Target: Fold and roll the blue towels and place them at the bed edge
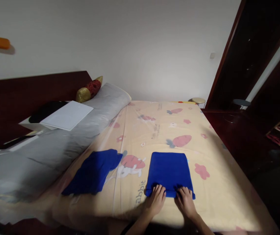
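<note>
A folded blue cloth lies flat on the patterned beige bedsheet. My left hand rests on its near left edge, fingers stretched out and lying flat. My right hand rests on its near right edge, fingers also flat on the cloth. A second blue cloth, crumpled and unfolded, lies to the left, about a hand's length from the folded one.
A long grey bolster runs along the bed's left side, with a white sheet of paper and a gold and red cushion on it. A dark wooden headboard stands at left, and dark wooden furniture at right.
</note>
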`<state>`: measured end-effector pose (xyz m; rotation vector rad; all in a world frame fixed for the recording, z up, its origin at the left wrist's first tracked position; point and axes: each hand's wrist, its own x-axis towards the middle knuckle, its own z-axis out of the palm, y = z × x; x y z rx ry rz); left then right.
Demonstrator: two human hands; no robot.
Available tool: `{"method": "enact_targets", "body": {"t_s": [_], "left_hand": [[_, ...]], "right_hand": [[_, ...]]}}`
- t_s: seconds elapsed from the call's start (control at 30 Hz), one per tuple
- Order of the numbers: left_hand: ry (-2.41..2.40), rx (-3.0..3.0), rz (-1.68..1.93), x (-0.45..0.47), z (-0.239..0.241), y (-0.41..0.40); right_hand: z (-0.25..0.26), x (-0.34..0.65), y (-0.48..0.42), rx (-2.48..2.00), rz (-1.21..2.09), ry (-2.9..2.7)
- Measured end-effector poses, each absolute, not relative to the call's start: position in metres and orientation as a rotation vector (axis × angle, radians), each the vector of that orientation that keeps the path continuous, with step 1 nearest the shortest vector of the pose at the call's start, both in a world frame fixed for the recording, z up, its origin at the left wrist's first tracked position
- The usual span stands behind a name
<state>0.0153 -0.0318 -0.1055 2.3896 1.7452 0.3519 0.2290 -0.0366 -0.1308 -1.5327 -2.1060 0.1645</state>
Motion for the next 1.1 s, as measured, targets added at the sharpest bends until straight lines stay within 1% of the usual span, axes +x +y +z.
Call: {"method": "enact_targets", "body": {"t_s": [0.2,0.3,0.43,0.5,0.6,0.73,0.8,0.87,1.0,1.1], "left_hand": [[1.781,2.440,0.359,-0.022,-0.107,-0.027],[1.829,2.432,0.374,-0.006,-0.118,-0.033],[1.771,2.456,0.381,0.032,-0.129,-0.038],[1.739,2.474,0.377,0.033,-0.129,-0.037],[1.778,2.471,0.379,-0.003,-0.123,-0.033],[1.941,2.454,0.369,-0.065,-0.116,-0.032],[2.016,2.456,0.335,-0.071,-0.116,-0.033],[2.031,2.453,0.308,-0.055,-0.117,-0.034],[1.637,2.566,0.297,0.002,-0.114,-0.034],[1.425,2.658,0.308,0.011,-0.109,-0.033]], "right_hand": [[-0.136,0.274,-0.041,-1.563,0.093,-2.084],[-0.141,0.251,-0.044,-1.552,0.063,-2.081],[-0.146,0.200,-0.042,-1.417,0.098,-2.171],[-0.146,0.195,-0.041,-1.381,0.104,-2.203],[-0.147,0.229,-0.042,-1.378,0.079,-2.216],[-0.159,0.288,-0.049,-1.498,-0.060,-2.166],[-0.163,0.289,-0.052,-1.567,-0.100,-2.131],[-0.162,0.268,-0.051,-1.571,-0.069,-2.134],[-0.152,0.209,-0.044,-1.407,0.050,-2.293],[-0.153,0.205,-0.038,-1.371,0.081,-2.347]]}}
